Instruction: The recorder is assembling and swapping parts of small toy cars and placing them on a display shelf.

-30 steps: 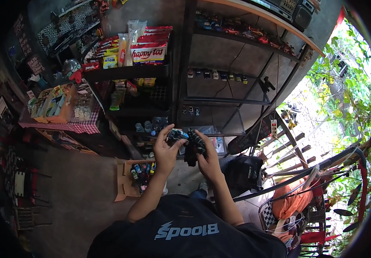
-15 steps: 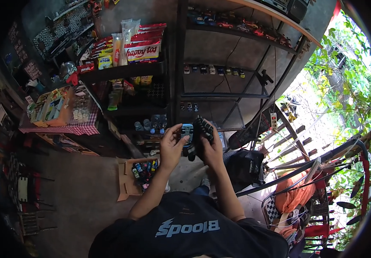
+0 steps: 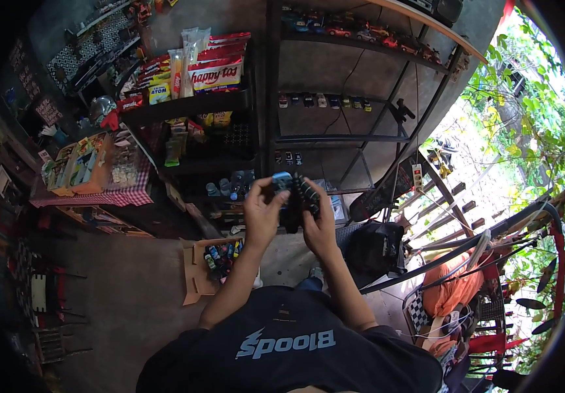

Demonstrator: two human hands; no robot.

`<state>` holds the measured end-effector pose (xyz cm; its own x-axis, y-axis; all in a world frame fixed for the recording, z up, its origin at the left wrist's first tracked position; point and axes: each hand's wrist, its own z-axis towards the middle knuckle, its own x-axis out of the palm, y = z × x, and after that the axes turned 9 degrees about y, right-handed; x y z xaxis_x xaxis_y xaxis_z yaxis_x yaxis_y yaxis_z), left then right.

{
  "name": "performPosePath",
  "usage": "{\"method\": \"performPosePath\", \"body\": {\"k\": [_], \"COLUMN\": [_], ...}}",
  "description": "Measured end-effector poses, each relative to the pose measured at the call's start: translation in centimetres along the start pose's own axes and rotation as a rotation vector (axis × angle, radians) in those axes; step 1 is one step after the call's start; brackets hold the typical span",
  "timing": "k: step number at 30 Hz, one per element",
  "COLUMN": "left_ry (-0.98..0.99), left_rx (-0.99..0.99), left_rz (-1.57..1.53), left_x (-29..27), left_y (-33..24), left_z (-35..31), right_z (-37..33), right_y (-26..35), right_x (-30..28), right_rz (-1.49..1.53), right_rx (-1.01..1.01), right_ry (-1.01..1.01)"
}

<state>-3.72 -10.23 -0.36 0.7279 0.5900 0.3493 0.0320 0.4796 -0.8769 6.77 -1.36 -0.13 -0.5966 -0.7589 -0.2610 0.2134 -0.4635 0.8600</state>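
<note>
In front of my chest, my left hand (image 3: pixel 261 213) grips a small blue toy car (image 3: pixel 282 177), with the thumb pressed on its near side. Close beside it, my right hand (image 3: pixel 322 223) is closed around a dark, ribbed thing (image 3: pixel 308 195), perhaps a brush; its exact kind is hard to make out. The two held things are almost touching, and dark shadow hides the gap between them. Below my left forearm, a cardboard box (image 3: pixel 193 281) with raised flaps stands on the floor, holding several toy cars (image 3: pixel 214 254).
A black metal rack (image 3: pixel 341 139) ahead carries rows of small toy cars (image 3: pixel 322 101). Left of it, a black shelf (image 3: pixel 191 108) bears snack packets, beside a table with a checked cloth (image 3: pixel 109 196). A black bag (image 3: pixel 375 249) lies on the right, near a curved dark tube (image 3: pixel 511 226).
Both hands have moved slightly up and away from my body with the things they hold. The blue car has tilted, and the dark ribbed thing has turned more upright.
</note>
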Motion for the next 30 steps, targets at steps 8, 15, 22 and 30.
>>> {"method": "performPosePath", "body": {"k": [8,15,22,30], "left_ry": [0.032,0.025,0.051,-0.041], "left_rx": [0.070,0.123,0.047,0.098], "left_rz": [0.004,0.163,0.059,-0.015], "left_x": [0.8,0.2,0.1,0.2], "left_y": [-1.1,-0.7,1.8,-0.7], "left_z": [0.2,0.2,-0.6,0.6], "right_z": [0.7,0.4,1.5,-0.5], "right_y": [1.9,1.6,2.6,1.0], "right_x": [0.6,1.3,0.5,1.2], "right_rz": [-0.083,0.018,-0.073,-0.054], "right_rx": [-0.111,-0.023,-0.057,-0.052], "right_ry": [-0.081,-0.075,-0.085,-0.068]}}
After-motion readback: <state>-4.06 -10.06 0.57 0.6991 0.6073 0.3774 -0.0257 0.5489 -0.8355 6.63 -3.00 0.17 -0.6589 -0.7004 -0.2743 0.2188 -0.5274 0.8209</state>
